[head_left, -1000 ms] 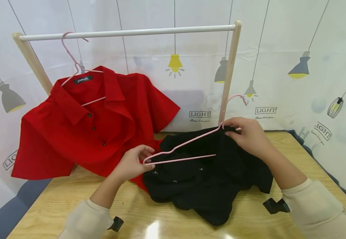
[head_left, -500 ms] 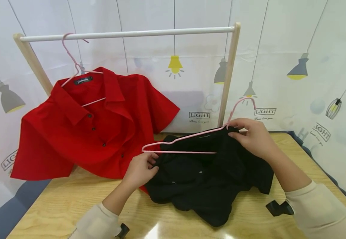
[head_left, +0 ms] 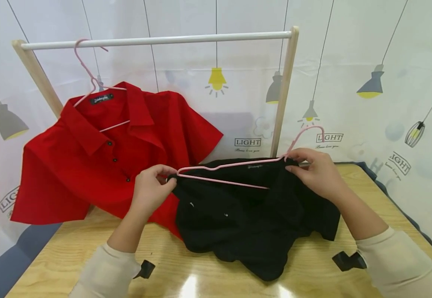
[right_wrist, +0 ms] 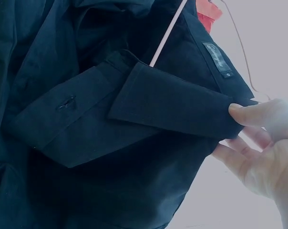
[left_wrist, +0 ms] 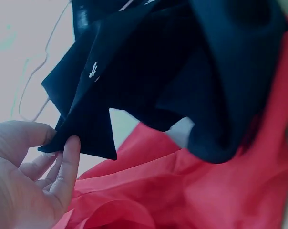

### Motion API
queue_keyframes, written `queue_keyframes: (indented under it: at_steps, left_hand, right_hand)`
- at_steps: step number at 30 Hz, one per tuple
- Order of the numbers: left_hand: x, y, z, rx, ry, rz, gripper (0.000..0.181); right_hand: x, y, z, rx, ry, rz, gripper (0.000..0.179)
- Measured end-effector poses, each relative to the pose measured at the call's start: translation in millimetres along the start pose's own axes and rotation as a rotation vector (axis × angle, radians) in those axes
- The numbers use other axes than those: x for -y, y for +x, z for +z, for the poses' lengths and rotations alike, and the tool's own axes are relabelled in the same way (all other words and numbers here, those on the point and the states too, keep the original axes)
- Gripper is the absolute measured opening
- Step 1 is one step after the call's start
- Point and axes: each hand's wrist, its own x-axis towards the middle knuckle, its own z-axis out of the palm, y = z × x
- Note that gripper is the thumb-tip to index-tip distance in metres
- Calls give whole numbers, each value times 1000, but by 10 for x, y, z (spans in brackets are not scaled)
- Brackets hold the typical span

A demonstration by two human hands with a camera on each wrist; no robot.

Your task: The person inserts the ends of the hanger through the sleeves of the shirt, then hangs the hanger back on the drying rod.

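A black short-sleeved shirt [head_left: 234, 223] lies bunched on the table, its collar raised. My left hand [head_left: 152, 186] pinches the shirt's edge between thumb and fingers, right beside the left end of a pink hanger [head_left: 234, 164]. In the left wrist view, a black corner of cloth hangs below that grip. My right hand [head_left: 314, 169] pinches the collar [right_wrist: 182, 102] close to the hanger's neck, thumb on top and fingers behind. The hanger's right arm is hidden inside the shirt, while its left arm shows across the neck opening. Its hook stands up above the right hand.
On the left, a red shirt [head_left: 148, 145] hangs by another pink hanger [head_left: 84, 66] from the white rail [head_left: 186, 40] of a wooden rack. Its lower part spreads on the wooden table [head_left: 126, 265], partly under the black shirt. A printed curtain stands behind.
The left hand left the hanger's end, took hold of the black shirt's edge and raised it left to that end. The hanger's left end rose. The right hand stays at the collar.
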Motion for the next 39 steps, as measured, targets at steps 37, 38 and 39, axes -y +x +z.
queue_keyframes:
  at_steps: [37,38,39]
  left_hand:
    - [-927,-236,591,-255,279,772,12]
    - [-944,-267,642,-255,282,797,13]
    - [-962,-295,692,-256,288,819,14]
  right_hand:
    - [116,111,429,-45,-240,-30,16]
    - [116,116,434,-50,-237,-16,16]
    - [118,119,437,-54,-232,-1,16]
